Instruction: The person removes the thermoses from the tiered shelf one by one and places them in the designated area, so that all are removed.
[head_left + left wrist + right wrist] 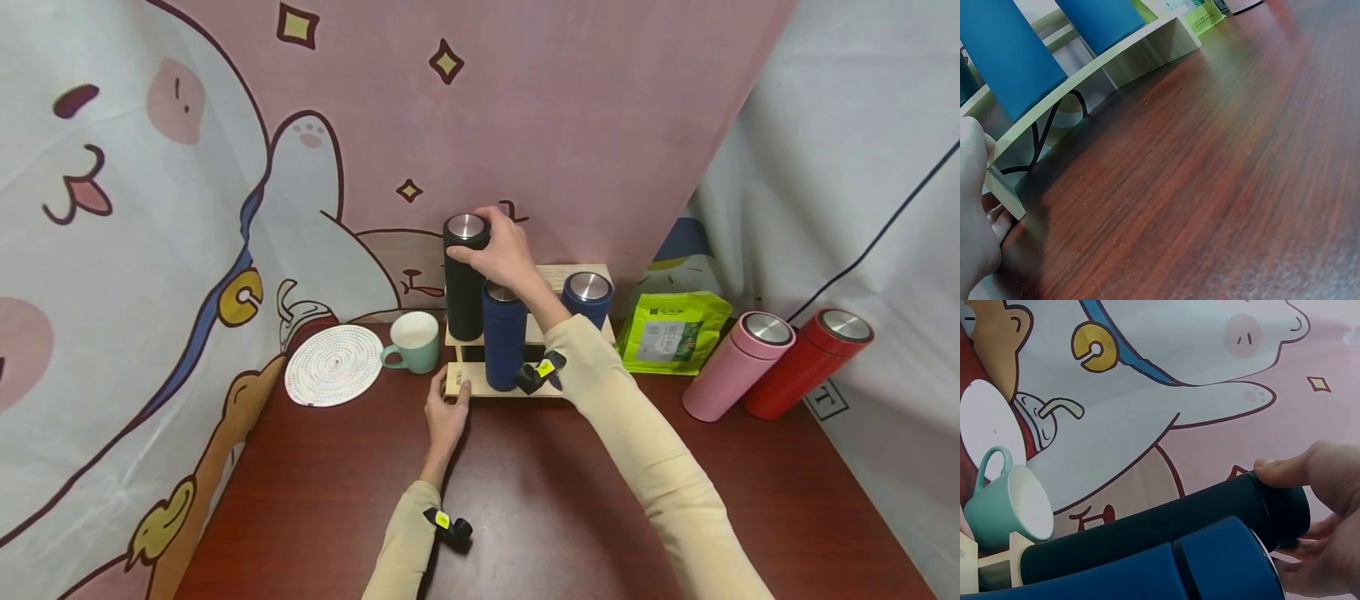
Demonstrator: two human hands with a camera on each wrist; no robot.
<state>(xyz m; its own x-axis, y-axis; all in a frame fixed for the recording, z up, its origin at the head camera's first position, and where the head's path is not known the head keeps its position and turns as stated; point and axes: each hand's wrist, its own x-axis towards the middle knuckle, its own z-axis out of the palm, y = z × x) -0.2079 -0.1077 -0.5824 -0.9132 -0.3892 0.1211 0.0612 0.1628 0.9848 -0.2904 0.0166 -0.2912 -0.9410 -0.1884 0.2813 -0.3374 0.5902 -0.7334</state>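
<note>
Soft light is spread over the table [337, 483], faint shadows are cast beside the arms [645, 450], and the left-wrist view's lower right is washed by pale glare.

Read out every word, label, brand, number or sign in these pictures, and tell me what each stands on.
"T": a boxed letter on the white cloth at the right of the head view.
Green packet: printed characters, too small to read.
Wooden rack: a small mark on its front step, too small to read.
Yellow tags on the wrist cameras: too small to read.
</note>
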